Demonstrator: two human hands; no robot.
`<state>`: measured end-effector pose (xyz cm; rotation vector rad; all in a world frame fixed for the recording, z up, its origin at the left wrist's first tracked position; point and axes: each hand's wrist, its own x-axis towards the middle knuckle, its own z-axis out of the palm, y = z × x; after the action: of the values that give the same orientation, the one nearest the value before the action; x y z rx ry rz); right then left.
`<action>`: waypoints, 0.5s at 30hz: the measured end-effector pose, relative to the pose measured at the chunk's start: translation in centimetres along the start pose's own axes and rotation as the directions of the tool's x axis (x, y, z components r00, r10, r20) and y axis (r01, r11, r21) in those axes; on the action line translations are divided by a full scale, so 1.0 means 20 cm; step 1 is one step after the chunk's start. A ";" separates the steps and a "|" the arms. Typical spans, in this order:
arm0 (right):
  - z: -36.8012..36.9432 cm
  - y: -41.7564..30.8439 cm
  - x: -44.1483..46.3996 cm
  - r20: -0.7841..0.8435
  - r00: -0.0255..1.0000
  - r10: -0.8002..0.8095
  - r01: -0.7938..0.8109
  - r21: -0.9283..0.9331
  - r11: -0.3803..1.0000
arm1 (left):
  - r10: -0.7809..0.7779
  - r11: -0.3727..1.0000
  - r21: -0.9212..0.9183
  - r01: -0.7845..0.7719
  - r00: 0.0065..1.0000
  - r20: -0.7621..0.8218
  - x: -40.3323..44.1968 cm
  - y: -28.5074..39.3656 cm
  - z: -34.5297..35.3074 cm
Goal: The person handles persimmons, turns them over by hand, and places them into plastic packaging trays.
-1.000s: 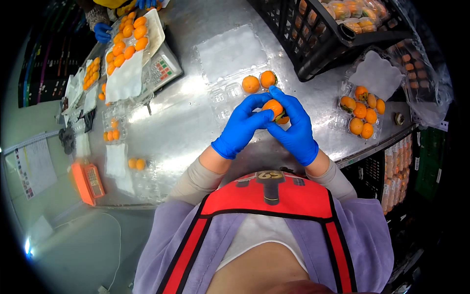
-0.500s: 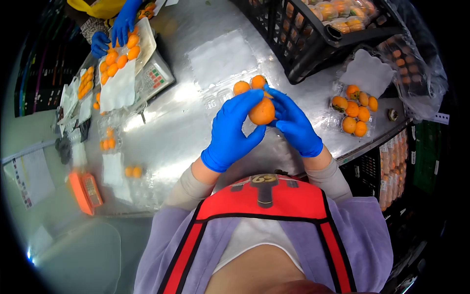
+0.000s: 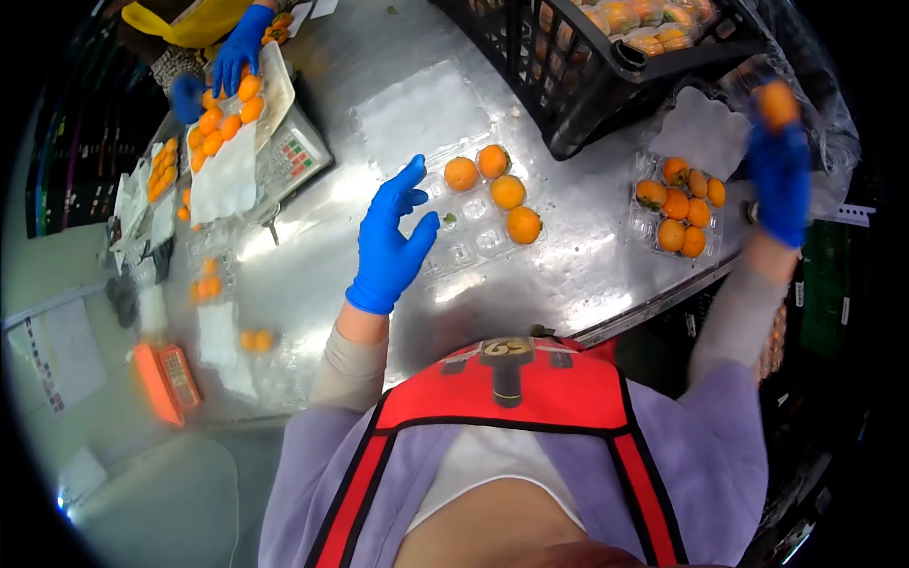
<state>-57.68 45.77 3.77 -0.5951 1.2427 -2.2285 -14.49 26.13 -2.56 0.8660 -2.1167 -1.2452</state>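
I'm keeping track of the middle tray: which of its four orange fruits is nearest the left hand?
The leftmost fruit, just right of the left hand; the other three fruits form a line farther right in the tray.

The person shows two blue-gloved hands, one left hand (image 3: pixel 388 248) and one right hand (image 3: pixel 781 180), with one blurred fruit (image 3: pixel 777 104) in the right. Four whole fruits (image 3: pixel 507 192) sit in the middle tray (image 3: pixel 461 252), eight clustered fruits (image 3: pixel 675 204) in the right-hand tray (image 3: pixel 648 225). There are one black crate (image 3: pixel 587 114), one keypad scale (image 3: pixel 296 150) and two co-worker's hands (image 3: pixel 239 52).

Tabletop (image 3: pixel 587 213) passable right of middle tray (image 3: pixel 488 239); black crate (image 3: pixel 615 106) blocks beyond.
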 end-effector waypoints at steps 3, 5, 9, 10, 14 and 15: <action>-0.03 -0.36 0.41 -0.029 0.882 -0.471 0.116 -0.954 0.275 | -0.030 0.999 -0.010 0.030 1.000 -0.004 -0.03 -0.12 0.00; -0.10 -0.44 0.58 0.105 0.859 -0.502 0.088 -0.994 -0.058 | -0.034 0.999 -0.011 0.034 0.999 0.003 -0.06 -0.17 0.04; 0.02 -0.11 0.46 0.129 0.889 -0.439 0.457 -0.313 0.833 | -0.083 0.996 -0.020 0.083 0.997 0.008 -0.11 -0.24 0.09; 0.19 0.00 0.27 0.256 0.788 -0.560 0.596 -0.545 0.590 | -0.099 0.995 -0.012 0.099 0.995 0.017 -0.11 -0.25 0.09; 0.34 0.38 -0.31 0.268 0.763 -0.589 0.642 -0.421 0.641 | -0.099 0.990 0.100 0.095 0.994 0.035 -0.09 -0.29 0.07; 0.32 0.50 -0.44 0.281 0.836 -0.471 0.548 -0.386 0.742 | -0.071 0.990 0.121 0.066 0.997 0.034 -0.06 -0.29 0.09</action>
<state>-44.78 42.65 -2.94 -1.4352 1.6805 -2.2290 -13.47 25.90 -8.65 0.9815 -2.2274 -1.1872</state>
